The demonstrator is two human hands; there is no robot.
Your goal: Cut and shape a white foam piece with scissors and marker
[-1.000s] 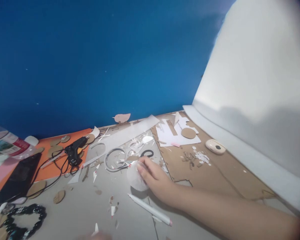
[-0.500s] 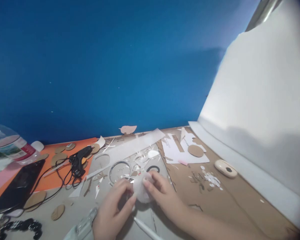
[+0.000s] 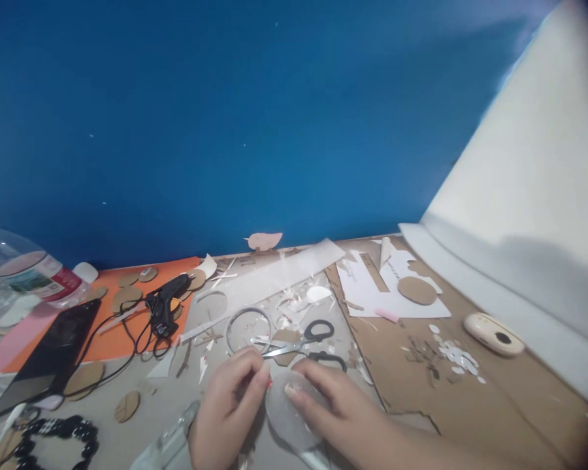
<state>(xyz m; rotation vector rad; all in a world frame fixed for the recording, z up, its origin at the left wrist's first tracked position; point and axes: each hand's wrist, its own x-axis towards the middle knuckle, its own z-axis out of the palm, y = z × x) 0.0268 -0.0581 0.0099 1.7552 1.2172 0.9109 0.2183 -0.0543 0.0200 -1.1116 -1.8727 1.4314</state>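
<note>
My right hand (image 3: 340, 408) pinches a translucent whitish disc (image 3: 294, 424), thumb on its face and fingers behind. My left hand (image 3: 232, 408) is closed beside the disc's left edge. A tiny red speck shows at its fingertips, but what they hold is too small to make out. Just beyond both hands lie black-handled scissors (image 3: 301, 341) with their blades pointing left. A clear ring-shaped roll (image 3: 247, 329) sits behind the left hand. Partly under the disc is a white pen-like stick (image 3: 316, 459).
A black glue gun (image 3: 164, 303) with its cord lies on orange paper (image 3: 127, 336) among cardboard discs. At left are a bottle (image 3: 39, 274), a dark phone-like slab (image 3: 44, 359) and a beaded bracelet (image 3: 56, 427). Paper scraps, white dots (image 3: 458, 358) and a cream oval case (image 3: 494, 334) lie right.
The view has shifted, so the tabletop things sit farther right. The disc and my right hand are lower and nearer, and the scissors now show more fully beyond them.
</note>
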